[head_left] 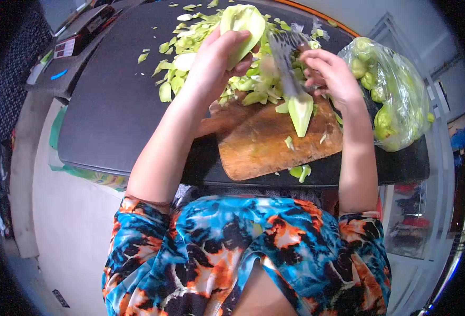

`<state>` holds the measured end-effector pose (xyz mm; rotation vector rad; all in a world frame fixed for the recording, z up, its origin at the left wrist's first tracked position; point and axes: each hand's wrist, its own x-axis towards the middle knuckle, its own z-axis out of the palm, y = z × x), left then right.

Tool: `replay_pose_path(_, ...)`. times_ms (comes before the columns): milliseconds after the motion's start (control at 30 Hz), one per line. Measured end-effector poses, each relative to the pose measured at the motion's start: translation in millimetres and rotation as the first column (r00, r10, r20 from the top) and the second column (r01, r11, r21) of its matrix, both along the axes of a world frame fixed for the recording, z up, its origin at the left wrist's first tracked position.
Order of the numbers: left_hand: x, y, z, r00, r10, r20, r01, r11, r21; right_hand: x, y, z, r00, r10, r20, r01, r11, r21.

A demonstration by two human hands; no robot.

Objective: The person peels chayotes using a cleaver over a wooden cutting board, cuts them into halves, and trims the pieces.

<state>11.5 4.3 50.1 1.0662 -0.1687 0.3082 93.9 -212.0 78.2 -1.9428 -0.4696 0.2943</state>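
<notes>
My left hand (219, 55) is closed around a pale green peeled chayote (247, 22), held up above the pile of cut pieces. A dark-patterned knife (284, 55), smeared by motion, is gripped in my right hand (330, 73), its blade to the right of the chayote and apart from it. Below the knife, a pointed chayote piece (301, 117) lies on the wooden cutting board (264, 150). Many thin green slices and peelings (177, 84) spread over the table behind the board. My right hand's grip on the handle is partly hidden by its fingers.
A clear plastic bag (406, 100) of whole chayotes stands at the table's right. Small scraps (301, 172) lie at the near edge of the dark table (111, 105). A device with a panel (66, 47) sits on a surface at the far left, near a blue object (58, 75).
</notes>
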Motion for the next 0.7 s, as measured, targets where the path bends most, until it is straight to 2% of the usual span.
replay_pose_path(33,0.4,-0.7,-1.2,1.0,0.006,0.007,-0.006,1.0,0.005,15.3,-14.5,-10.4,0.998,0.015,0.067,-0.02,0.997,0.068)
replay_pose_path(67,1.9,-0.1,-3.6,1.0,0.004,-0.001,-0.004,1.0,0.017,18.7,-24.5,-12.9,0.999,0.034,0.04,-0.041,0.979,0.198)
replay_pose_path(167,4.6,0.8,-7.0,0.999,0.012,-0.034,-0.01,0.999,0.052,-11.0,-29.2,-3.4,0.958,-0.096,0.27,-0.024,0.913,0.408)
replay_pose_path(200,3.3,-0.3,-6.7,0.998,0.023,-0.056,-0.019,0.998,0.067,-27.0,-23.8,3.7,0.923,-0.165,0.348,-0.012,0.89,0.456)
replay_pose_path(300,1.7,-2.7,-8.8,0.996,0.012,-0.093,-0.001,0.993,0.118,-41.0,-15.2,9.9,0.899,-0.257,0.355,0.03,0.845,0.534)
replay_pose_path(367,1.7,-7.1,-10.8,0.992,0.011,-0.125,0.01,0.986,0.169,-24.0,-21.2,9.5,0.963,0.044,0.265,-0.159,0.887,0.433)
replay_pose_path(433,5.5,-11.0,-14.2,0.987,0.043,-0.156,-0.006,0.973,0.232,-25.6,-19.0,11.5,0.983,0.076,0.166,-0.137,0.907,0.397)
replay_pose_path(533,1.9,-18.7,-13.2,0.973,0.042,-0.226,0.022,0.962,0.273,-37.2,-19.3,10.8,0.969,-0.025,0.246,-0.054,0.949,0.31)
replay_pose_path(567,1.2,-19.4,-12.9,0.968,0.044,-0.245,0.03,0.957,0.289,-44.2,-16.3,9.4,0.91,-0.04,0.412,-0.055,0.975,0.216)
replay_pose_path(633,5.7,-21.2,-19.3,0.973,0.029,-0.228,0.04,0.955,0.294,-57.6,-12.7,0.9,0.71,-0.021,0.704,-0.005,0.999,0.035)
replay_pose_path(700,6.5,-23.9,-20.4,0.978,0.04,-0.207,0.028,0.948,0.317,-61.2,-15.7,-5.2,0.539,0.147,0.829,-0.07,0.989,-0.129)
